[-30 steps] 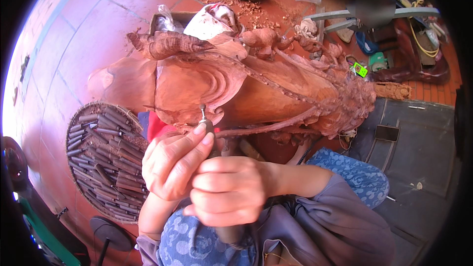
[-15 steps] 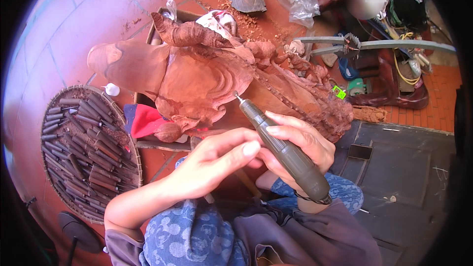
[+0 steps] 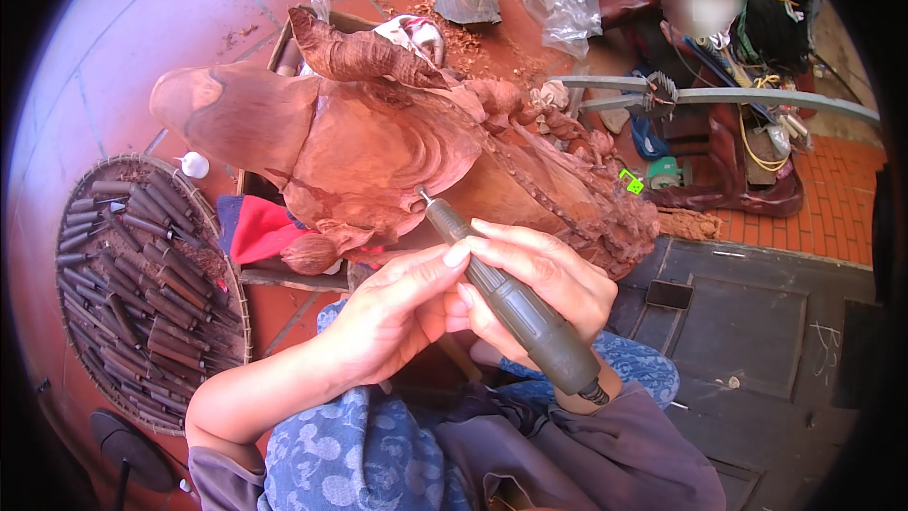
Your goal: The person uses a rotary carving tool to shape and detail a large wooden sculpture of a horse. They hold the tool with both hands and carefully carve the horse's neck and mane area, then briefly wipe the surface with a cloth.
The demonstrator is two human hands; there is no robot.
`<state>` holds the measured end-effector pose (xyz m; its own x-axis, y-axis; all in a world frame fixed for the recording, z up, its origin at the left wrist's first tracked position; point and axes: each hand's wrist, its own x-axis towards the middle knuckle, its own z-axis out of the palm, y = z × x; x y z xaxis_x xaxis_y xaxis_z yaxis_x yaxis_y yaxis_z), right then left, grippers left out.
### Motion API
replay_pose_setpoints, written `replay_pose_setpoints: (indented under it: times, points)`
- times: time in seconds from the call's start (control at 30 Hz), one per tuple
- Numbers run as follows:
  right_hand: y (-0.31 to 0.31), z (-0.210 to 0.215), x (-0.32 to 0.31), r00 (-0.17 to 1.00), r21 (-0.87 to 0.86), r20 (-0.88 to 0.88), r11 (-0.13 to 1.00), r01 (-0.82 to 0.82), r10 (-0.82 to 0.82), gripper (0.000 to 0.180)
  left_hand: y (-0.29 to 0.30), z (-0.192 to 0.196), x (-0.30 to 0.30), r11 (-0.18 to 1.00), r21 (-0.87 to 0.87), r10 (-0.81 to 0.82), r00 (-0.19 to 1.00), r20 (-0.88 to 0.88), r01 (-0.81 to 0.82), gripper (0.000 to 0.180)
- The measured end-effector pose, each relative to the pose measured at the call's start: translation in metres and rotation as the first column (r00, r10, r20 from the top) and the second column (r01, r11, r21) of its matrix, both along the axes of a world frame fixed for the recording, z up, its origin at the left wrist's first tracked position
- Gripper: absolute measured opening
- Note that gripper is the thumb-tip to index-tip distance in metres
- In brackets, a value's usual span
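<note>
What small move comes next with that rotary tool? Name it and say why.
Probably ease the bit of the rotary tool gently onto the wavy edge of the wood carving: it points there, though contact cannot be told, and the right hand grips the tool's body while the left hand sits close beside it.

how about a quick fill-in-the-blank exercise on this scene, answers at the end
1. The right hand grips the dark rotary tool, whose thin tip points at a large carving made of ____.
2. The round woven basket of dark-handled tools lies to the person's ____.
3. The small bright gadget near the carving's right end is ____.
4. The patterned fabric over the person's knees is ____.

Missing words: wood; left; green; blue
</note>
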<state>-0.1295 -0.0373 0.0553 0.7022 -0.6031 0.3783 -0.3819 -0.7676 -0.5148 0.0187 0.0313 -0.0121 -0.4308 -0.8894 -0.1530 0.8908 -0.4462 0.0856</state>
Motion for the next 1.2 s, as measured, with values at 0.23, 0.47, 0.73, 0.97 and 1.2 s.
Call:
replay_pose_setpoints:
  times: [0.23,0.47,0.73,0.97,1.2]
  points:
    - [-0.007,0.02,0.004,0.996,0.045,-0.063,0.996,0.073,-0.07,0.033,-0.016,-0.003,-0.006,0.989,-0.147,0.003,0.994,-0.108,-0.019,0.035]
    - [-0.018,0.019,0.0,0.996,0.039,-0.07,0.997,0.064,-0.061,0.036,-0.027,-0.005,-0.011,0.989,-0.149,-0.006,0.993,-0.115,-0.012,0.036]
    - [-0.009,0.018,0.002,0.997,0.098,-0.081,0.995,0.013,-0.005,0.035,-0.011,0.004,-0.003,0.997,-0.077,-0.011,0.997,-0.073,0.006,0.039]
    - [-0.01,0.019,-0.001,0.992,0.027,-0.087,0.995,0.098,-0.095,0.035,-0.025,-0.005,-0.011,0.992,-0.128,-0.022,0.999,-0.046,0.016,0.038]
    - [0.002,0.006,0.003,0.999,-0.024,-0.033,0.999,0.039,-0.04,0.035,-0.006,-0.007,-0.002,0.997,-0.075,-0.019,0.999,-0.033,0.017,0.036]
